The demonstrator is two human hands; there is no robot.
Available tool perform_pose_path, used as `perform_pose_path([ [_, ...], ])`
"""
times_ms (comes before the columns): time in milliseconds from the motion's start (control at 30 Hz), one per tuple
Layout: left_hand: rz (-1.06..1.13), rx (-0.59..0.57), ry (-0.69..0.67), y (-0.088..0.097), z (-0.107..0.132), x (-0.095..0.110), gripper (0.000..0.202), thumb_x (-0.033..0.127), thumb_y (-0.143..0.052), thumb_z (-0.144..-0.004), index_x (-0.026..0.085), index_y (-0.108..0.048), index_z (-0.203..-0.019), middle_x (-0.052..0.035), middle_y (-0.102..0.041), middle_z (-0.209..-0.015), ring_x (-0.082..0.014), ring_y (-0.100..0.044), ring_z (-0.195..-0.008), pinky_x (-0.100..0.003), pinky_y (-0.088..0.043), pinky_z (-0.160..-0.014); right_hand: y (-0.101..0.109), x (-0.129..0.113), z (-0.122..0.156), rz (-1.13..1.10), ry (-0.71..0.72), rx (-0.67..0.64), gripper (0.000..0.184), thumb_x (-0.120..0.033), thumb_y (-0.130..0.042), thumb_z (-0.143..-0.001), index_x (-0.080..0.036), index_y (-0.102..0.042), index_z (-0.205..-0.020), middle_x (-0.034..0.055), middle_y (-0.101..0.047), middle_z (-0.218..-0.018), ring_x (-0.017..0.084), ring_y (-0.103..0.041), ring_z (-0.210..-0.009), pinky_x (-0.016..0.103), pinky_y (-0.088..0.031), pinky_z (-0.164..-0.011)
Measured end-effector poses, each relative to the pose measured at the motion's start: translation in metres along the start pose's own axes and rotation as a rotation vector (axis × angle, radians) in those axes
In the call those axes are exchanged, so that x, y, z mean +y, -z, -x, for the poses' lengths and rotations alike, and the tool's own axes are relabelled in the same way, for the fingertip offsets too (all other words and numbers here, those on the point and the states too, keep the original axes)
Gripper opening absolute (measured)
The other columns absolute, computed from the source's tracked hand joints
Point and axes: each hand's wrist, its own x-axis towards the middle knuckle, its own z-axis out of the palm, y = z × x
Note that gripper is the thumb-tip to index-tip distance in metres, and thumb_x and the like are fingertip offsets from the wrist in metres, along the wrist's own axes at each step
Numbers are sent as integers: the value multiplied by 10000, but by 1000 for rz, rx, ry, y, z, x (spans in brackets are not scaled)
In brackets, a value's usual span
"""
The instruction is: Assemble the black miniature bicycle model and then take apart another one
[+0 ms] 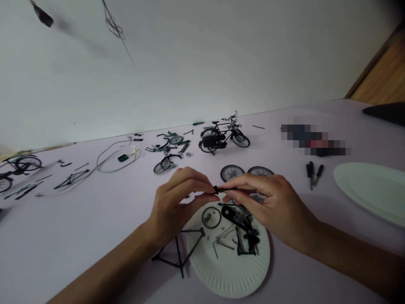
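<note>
My left hand (180,204) and my right hand (265,202) meet above a white paper plate (232,283), their fingertips pinching a small black model bicycle part (216,190) from either side. Under my right hand, a black chain guard (237,218) and other dark pieces lie on the plate. A thin black ring (211,217) rests near the plate's left side. A black bicycle frame (179,253) lies by the plate's left rim, below my left wrist. Just beyond my fingers lie a pair of spoked wheels (232,172).
A black model bicycle (221,135) stands at the back, beside a green one in pieces (167,147). Several small screwdrivers (314,174) and a white plate (370,194) lie right. A white cable (117,158) and more parts lie left. A pixelated patch (313,139) hides something.
</note>
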Motion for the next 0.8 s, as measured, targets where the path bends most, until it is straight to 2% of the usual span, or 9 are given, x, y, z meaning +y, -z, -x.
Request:
perform_pose_path([
  [100, 32, 49, -13, -2, 2, 1, 188, 88, -774, -791, 187, -674, -916, -37, -698, -848, -179, -662, -794, -341, -533, -697, 0, -1, 0, -51, -32, 12, 162, -135, -653, -881, -231, -754, -964, -6, -786, -857, 136, -741, -765, 179, -585, -637],
  [367, -8, 59, -39, -3, 2, 3, 208, 81, -784, -781, 192, -670, -914, -37, -712, -844, -187, -664, -783, -363, -531, -681, -2, -2, -2, -287, -174, 13, 135, -165, -686, -856, -225, -785, -926, -15, -763, -757, 114, -714, -625, 177, -599, -582],
  [533, -72, 38, -65, -2, 1, 2, 177, 94, -776, -794, 183, -659, -891, -29, -709, -833, -175, -657, -769, -356, -518, -682, -3, 1, -4, -336, -192, 5, 141, -165, -712, -827, -226, -800, -919, 15, -785, -852, 148, -734, -701, 225, -631, -631],
  [700, -25, 42, -25, -2, 2, -2, 163, 116, -784, -791, 182, -664, -878, -29, -706, -835, -167, -664, -782, -333, -530, -698, -4, 7, -3, -405, -237, -37, 113, -209, -726, -818, -214, -795, -907, 11, -769, -832, 134, -718, -676, 236, -621, -665],
  [800, -30, 30, -16, -4, 3, -4, 140, 156, -779, -805, 194, -664, -874, -21, -712, -833, -166, -665, -779, -355, -533, -752, -4, 9, -3, -382, -229, -54, 130, -221, -715, -825, -212, -794, -929, 24, -772, -879, 153, -730, -739, 264, -620, -712],
])
